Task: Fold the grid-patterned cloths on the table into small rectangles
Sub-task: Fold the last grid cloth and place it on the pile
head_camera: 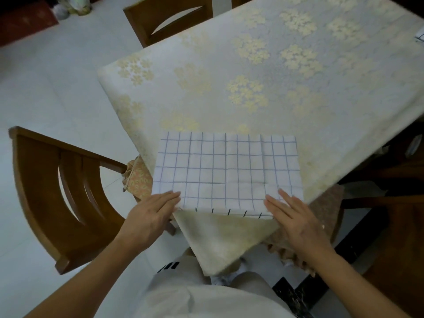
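A white cloth with a thin blue grid (pixel 226 171) lies flat near the table's front corner, folded into a wide rectangle with layered edges along its near side. My left hand (pixel 152 213) rests at the cloth's near left corner, fingers straight and pointing right. My right hand (pixel 291 213) lies flat on the near right corner, fingers straight and pressing down. A corner of another grid cloth (pixel 420 36) peeks in at the far right edge of the table.
The table (pixel 263 72) carries a pale cloth with yellow flower clusters, its corner hanging toward me. A wooden chair (pixel 57 191) stands at my left, another (pixel 169 17) at the far side. Dark furniture sits at the right.
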{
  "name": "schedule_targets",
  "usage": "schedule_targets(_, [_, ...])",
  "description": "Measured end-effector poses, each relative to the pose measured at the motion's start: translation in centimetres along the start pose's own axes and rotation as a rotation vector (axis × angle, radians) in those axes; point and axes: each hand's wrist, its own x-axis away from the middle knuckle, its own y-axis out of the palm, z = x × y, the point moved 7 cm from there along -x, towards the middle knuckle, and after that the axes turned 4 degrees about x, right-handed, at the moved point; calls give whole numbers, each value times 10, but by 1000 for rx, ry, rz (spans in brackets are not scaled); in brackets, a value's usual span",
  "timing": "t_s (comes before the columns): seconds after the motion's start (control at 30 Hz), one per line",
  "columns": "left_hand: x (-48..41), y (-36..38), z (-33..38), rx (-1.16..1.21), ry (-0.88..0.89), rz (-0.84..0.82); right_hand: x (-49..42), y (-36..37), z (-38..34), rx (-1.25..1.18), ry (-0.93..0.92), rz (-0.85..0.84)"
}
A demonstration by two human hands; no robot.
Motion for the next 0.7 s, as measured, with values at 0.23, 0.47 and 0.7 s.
schedule_targets(0.23, [-98, -38, -54, -58, 45, 82, -108, -32, 52, 193, 39, -6])
schedule_targets(0.47, [-174, -13, -106, -30, 58, 40, -176, 12, 96, 163, 121, -131])
schedule_targets(0.7, [-208, 22, -142, 27, 68, 15, -202, 54, 116, 85, 233, -273])
